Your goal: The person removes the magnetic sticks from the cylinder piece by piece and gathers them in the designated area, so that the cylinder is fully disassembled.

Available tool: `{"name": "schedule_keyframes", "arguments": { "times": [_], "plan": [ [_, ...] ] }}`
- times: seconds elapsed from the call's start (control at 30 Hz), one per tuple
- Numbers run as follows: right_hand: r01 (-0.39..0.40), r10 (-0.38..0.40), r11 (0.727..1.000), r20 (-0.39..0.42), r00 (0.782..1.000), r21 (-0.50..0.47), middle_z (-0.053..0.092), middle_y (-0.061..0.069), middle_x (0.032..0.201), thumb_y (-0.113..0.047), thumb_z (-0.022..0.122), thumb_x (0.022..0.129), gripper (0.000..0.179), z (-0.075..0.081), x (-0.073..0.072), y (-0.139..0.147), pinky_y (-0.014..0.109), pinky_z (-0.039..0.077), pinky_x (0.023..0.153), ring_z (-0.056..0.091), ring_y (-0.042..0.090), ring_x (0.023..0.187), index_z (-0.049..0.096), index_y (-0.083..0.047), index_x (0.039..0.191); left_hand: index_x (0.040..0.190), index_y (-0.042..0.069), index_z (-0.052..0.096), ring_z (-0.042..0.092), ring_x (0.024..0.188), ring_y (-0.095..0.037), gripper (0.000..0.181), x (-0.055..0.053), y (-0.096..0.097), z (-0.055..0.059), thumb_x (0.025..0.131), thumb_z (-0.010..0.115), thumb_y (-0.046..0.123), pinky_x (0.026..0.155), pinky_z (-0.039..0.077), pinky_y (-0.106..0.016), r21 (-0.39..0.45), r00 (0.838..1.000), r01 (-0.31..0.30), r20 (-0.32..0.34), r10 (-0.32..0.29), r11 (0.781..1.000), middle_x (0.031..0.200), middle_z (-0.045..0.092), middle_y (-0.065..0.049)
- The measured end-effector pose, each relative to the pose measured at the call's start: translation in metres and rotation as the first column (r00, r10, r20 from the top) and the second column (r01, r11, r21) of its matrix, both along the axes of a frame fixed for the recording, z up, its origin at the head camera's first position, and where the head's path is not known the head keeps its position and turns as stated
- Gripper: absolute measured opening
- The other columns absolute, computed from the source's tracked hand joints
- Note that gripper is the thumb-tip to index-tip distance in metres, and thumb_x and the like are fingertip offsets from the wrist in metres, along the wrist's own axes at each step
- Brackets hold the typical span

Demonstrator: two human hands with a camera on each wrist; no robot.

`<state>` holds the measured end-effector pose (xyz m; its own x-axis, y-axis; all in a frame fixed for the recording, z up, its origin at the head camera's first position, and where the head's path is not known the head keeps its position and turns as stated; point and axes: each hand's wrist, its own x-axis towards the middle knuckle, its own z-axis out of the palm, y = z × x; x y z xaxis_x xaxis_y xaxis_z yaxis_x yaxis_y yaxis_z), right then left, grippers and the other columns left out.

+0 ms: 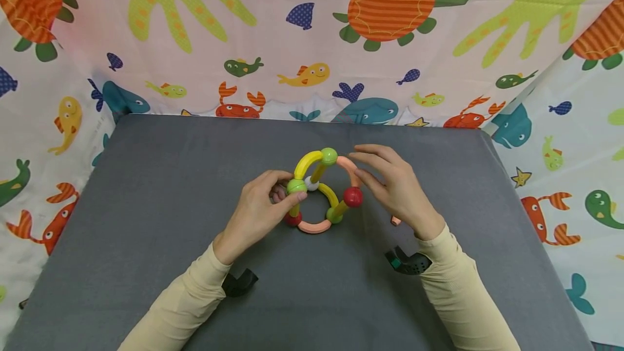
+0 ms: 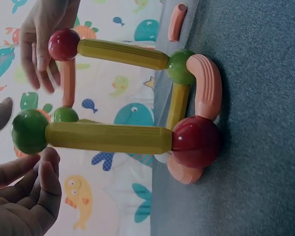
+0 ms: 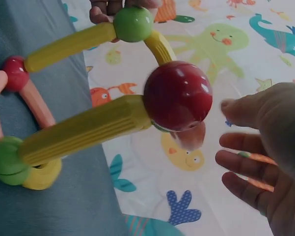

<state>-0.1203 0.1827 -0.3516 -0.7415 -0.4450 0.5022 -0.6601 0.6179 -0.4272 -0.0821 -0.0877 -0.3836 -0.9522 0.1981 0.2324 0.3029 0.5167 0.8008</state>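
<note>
A toy frame of rods and balls [image 1: 314, 227] stands on the grey table, with a lower and an upper loop of curved yellow and pink rods linked by straight yellow rods [image 2: 108, 136]. My left hand [image 1: 258, 207] holds it at an upper green ball [image 2: 29, 132], thumb on one side and curled fingers on the other. On the right, my right hand [image 1: 397, 191] hovers beside the upper pink curved rod [image 1: 349, 169] and a red ball [image 3: 178, 96]. Its fingers are spread and hold nothing; a gap shows between them and the red ball in the right wrist view.
A loose pink rod [image 2: 177, 22] lies on the table [image 1: 170, 188] to the right of the frame, partly hidden by my right hand in the head view. Cloth with sea-animal prints [image 1: 273, 42] hangs behind the table and along its sides.
</note>
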Motion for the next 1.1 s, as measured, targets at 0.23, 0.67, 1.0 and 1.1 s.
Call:
{"name": "schedule_keyframes", "arguments": {
  "times": [0.23,0.67,1.0,1.1],
  "plan": [
    [0.256,-0.155,0.946,0.413,0.897,-0.201,0.070,0.011,0.103,-0.014,0.059,0.098,0.021,-0.018,0.015,0.014,0.020,0.052,0.069,0.065,0.010,0.079,0.065,-0.008,0.117,0.112,0.007,0.063,0.053,0.074,-0.013,0.036,0.009,-0.002,-0.004,0.085,0.077,0.027,0.067,0.050,-0.028,-0.016,0.994,-0.041,-0.098,0.039,0.999,0.100,0.060,-0.008],
    [0.081,0.000,0.992,0.640,0.768,-0.098,0.071,0.010,0.091,-0.003,0.062,0.089,0.021,-0.075,0.021,0.006,0.024,0.049,0.062,0.060,0.012,0.070,0.066,-0.007,0.109,0.105,0.009,0.064,0.054,0.069,-0.009,0.027,0.010,0.001,-0.040,0.086,0.077,0.024,0.061,0.046,-0.021,-0.139,0.998,0.052,0.051,-0.045,0.989,0.090,0.059,-0.005],
    [-0.011,0.117,0.985,0.608,0.785,-0.174,0.073,0.009,0.102,-0.011,0.072,0.089,0.021,-0.086,0.024,0.000,0.024,0.054,0.069,0.066,0.013,0.079,0.070,-0.008,0.109,0.097,0.011,0.067,0.052,0.067,-0.006,0.015,0.007,0.001,-0.051,0.086,0.076,0.018,0.060,0.044,-0.020,-0.150,0.999,0.030,-0.009,-0.032,0.988,0.086,0.062,-0.002],
    [-0.009,0.117,0.983,0.596,0.794,-0.181,0.073,0.009,0.102,-0.010,0.072,0.088,0.020,-0.087,0.025,-0.002,0.024,0.054,0.070,0.067,0.013,0.080,0.070,-0.008,0.107,0.096,0.010,0.067,0.054,0.069,-0.008,0.014,0.006,0.001,-0.051,0.087,0.075,0.016,0.061,0.046,-0.021,-0.157,0.999,0.022,-0.023,-0.026,0.987,0.086,0.063,-0.003]
  ]
}}
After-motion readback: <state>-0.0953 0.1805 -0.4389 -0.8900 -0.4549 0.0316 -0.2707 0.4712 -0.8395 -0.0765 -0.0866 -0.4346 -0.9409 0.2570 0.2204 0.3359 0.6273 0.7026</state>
